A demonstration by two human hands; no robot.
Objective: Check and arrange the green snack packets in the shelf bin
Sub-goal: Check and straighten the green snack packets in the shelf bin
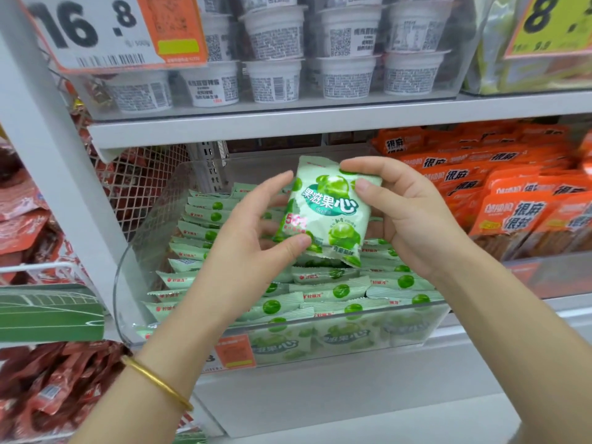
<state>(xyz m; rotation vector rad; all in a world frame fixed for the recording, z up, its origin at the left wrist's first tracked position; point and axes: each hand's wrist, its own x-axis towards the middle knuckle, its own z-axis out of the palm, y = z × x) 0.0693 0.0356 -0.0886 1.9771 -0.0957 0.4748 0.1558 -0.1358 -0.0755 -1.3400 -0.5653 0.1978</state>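
Pinched by left hand (253, 241) and right hand (408, 216) above the bin (153, 219), the green packet (326, 213) could be dropped, disordering stacked packets (323, 294).

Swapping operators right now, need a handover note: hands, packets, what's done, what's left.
Left hand: pinches the lower left corner of one green packet.
Right hand: grips its upper right edge.
The packet is held up, front toward the camera, above the clear bin. The other packets lie in rows inside.
Done: one packet is out for checking.
Left: probably set it back in a row, then check the rest.
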